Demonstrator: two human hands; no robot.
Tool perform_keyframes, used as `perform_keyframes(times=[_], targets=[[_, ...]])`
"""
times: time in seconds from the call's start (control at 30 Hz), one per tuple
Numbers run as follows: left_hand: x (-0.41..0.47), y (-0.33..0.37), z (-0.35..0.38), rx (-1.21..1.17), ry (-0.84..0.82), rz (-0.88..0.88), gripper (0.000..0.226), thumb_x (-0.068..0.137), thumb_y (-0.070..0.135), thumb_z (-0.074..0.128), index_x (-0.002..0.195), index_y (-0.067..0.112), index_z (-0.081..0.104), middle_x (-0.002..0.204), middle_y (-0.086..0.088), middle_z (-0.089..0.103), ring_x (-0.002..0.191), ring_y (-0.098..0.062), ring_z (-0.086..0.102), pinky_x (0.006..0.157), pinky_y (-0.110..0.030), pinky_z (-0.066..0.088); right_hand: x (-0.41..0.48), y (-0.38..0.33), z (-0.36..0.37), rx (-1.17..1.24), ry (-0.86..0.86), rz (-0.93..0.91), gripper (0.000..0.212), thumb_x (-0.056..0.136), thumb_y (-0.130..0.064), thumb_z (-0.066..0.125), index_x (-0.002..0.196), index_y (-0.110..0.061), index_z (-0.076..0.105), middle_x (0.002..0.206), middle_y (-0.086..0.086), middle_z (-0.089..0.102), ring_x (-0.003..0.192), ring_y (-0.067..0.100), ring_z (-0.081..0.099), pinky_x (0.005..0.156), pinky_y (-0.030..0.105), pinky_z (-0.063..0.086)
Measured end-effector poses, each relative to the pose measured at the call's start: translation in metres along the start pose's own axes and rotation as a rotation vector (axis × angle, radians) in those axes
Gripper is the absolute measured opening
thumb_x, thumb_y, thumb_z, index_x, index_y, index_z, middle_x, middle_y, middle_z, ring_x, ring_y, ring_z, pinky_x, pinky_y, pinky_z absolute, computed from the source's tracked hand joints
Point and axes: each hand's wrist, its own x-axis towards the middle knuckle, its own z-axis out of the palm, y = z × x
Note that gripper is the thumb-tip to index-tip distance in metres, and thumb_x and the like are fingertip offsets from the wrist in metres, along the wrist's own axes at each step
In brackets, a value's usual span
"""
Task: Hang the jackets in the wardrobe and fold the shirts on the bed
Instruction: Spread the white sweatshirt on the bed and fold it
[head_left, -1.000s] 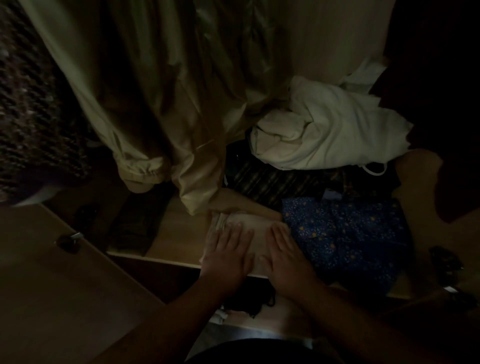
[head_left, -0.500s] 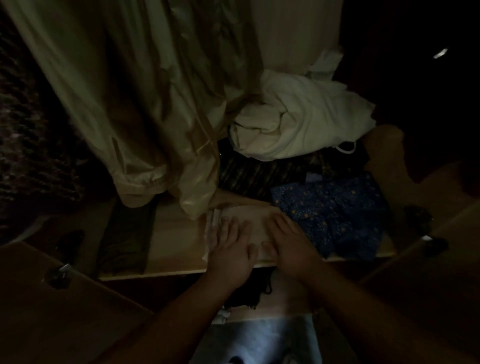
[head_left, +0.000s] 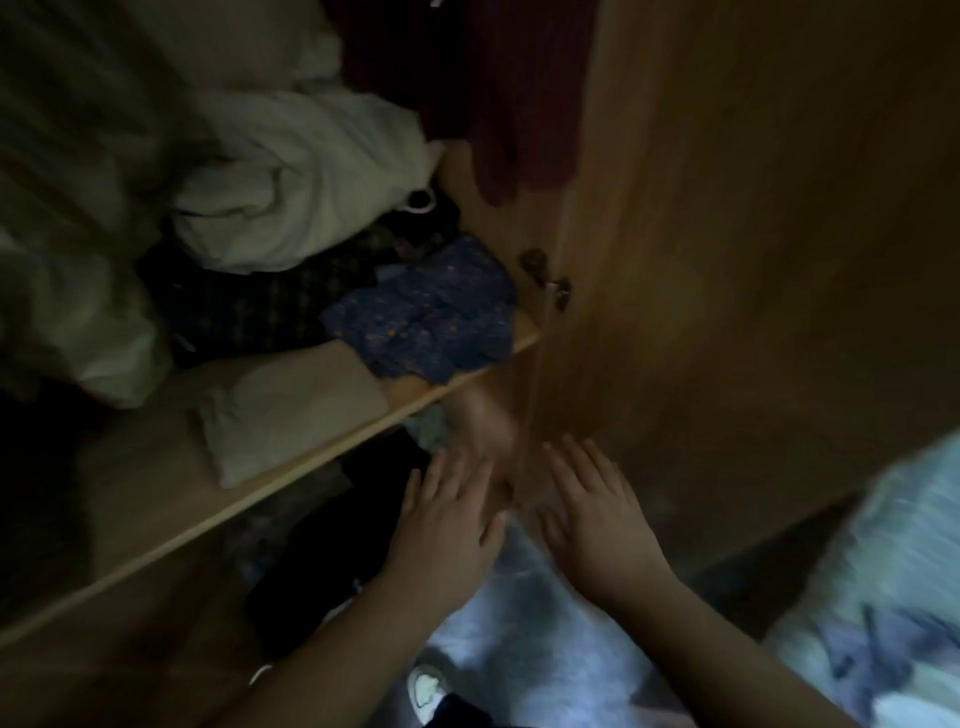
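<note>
A folded beige shirt (head_left: 291, 415) lies on the wooden wardrobe shelf (head_left: 171, 519), near its front edge. My left hand (head_left: 447, 525) and my right hand (head_left: 592, 514) hover side by side below and to the right of the shelf, fingers straight, holding nothing. Neither hand touches the shirt. A blue patterned garment (head_left: 431, 317) lies to the right of the shirt. Behind it sit a dark checked garment (head_left: 260, 306) and a crumpled white bundle (head_left: 306, 182). Pale jackets (head_left: 67, 197) hang at the left.
The wardrobe door (head_left: 753, 260) stands open at the right, with a hinge (head_left: 545, 278) near the shelf end. A dark red garment (head_left: 498, 88) hangs at the top. Dark clothes (head_left: 332, 545) fill the space under the shelf. A light patterned bed cover (head_left: 893, 597) shows at the lower right.
Both hands have lifted off the folded shirt and drawn back to the right, below the shelf. The view has swung right, bringing the wardrobe door and bed cover into sight.
</note>
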Motion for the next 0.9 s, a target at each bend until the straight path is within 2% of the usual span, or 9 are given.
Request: perform_keyframes(times=[0.07, 0.13, 0.3, 0.43, 0.53, 0.67, 0.9], targets=[[-0.016, 0.049, 0.012, 0.012, -0.007, 0.097, 0.074, 0.088, 0.060, 0.008, 0.156, 0.031, 0.013, 0.165, 0.002, 0.013, 0.152, -0.021, 0.004, 0.121, -0.043, 0.006, -0.051, 0.023, -0.009, -0.012, 0.025, 0.104, 0.063, 0.094, -0.045, 0.041, 0.151, -0.020, 0.033, 0.156, 0.008, 0.036, 0.146, 0.030, 0.028, 0.117, 0.045, 0.028], [-0.035, 0.102, 0.025, -0.030, -0.014, 0.172, 0.073, 0.089, 0.061, 0.012, 0.156, 0.033, 0.012, 0.165, 0.003, 0.013, 0.152, -0.019, 0.003, 0.122, -0.043, 0.007, -0.108, 0.049, -0.020, -0.038, 0.015, 0.226, 0.067, 0.093, -0.050, 0.038, 0.154, -0.024, 0.027, 0.160, 0.006, 0.030, 0.148, 0.028, 0.024, 0.118, 0.046, 0.026], [-0.098, 0.252, 0.064, -0.084, -0.099, 0.355, 0.071, 0.092, 0.060, 0.022, 0.157, 0.033, 0.010, 0.166, 0.001, 0.012, 0.152, -0.020, 0.002, 0.122, -0.045, 0.004, -0.281, 0.122, -0.051, -0.048, 0.075, 0.514, 0.067, 0.088, -0.042, 0.055, 0.150, -0.021, 0.039, 0.157, 0.009, 0.036, 0.146, 0.031, 0.031, 0.115, 0.048, 0.031], [-0.142, 0.365, 0.090, -0.012, -0.181, 0.568, 0.068, 0.097, 0.055, 0.030, 0.157, 0.031, 0.010, 0.166, -0.003, 0.010, 0.152, -0.023, 0.005, 0.122, -0.043, 0.009, -0.413, 0.167, -0.074, -0.055, 0.064, 0.762, 0.066, 0.096, -0.048, 0.042, 0.156, -0.025, 0.024, 0.164, 0.004, 0.019, 0.152, 0.026, 0.012, 0.121, 0.043, 0.017], [-0.163, 0.439, 0.102, 0.021, -0.214, 0.720, 0.067, 0.095, 0.054, 0.032, 0.155, 0.028, 0.018, 0.164, -0.004, 0.017, 0.150, -0.024, 0.015, 0.121, -0.040, 0.017, -0.492, 0.190, -0.086, -0.025, 0.107, 0.901, 0.065, 0.098, -0.046, 0.040, 0.156, -0.024, 0.021, 0.165, 0.003, 0.016, 0.152, 0.024, 0.008, 0.122, 0.040, 0.015], [-0.180, 0.514, 0.124, 0.095, -0.235, 0.869, 0.065, 0.095, 0.054, 0.029, 0.154, 0.028, 0.024, 0.162, -0.004, 0.025, 0.148, -0.023, 0.022, 0.119, -0.040, 0.021, -0.562, 0.215, -0.088, 0.019, 0.152, 1.060, 0.065, 0.098, -0.046, 0.039, 0.156, -0.025, 0.020, 0.164, 0.003, 0.018, 0.151, 0.025, 0.012, 0.121, 0.039, 0.018], [-0.174, 0.570, 0.178, 0.125, -0.357, 0.920, 0.065, 0.097, 0.053, 0.035, 0.154, 0.025, 0.027, 0.162, -0.007, 0.025, 0.149, -0.026, 0.022, 0.119, -0.041, 0.023, -0.601, 0.267, -0.061, 0.123, 0.112, 1.177, 0.065, 0.097, -0.044, 0.043, 0.155, -0.026, 0.021, 0.163, 0.003, 0.020, 0.151, 0.025, 0.014, 0.121, 0.039, 0.018]])
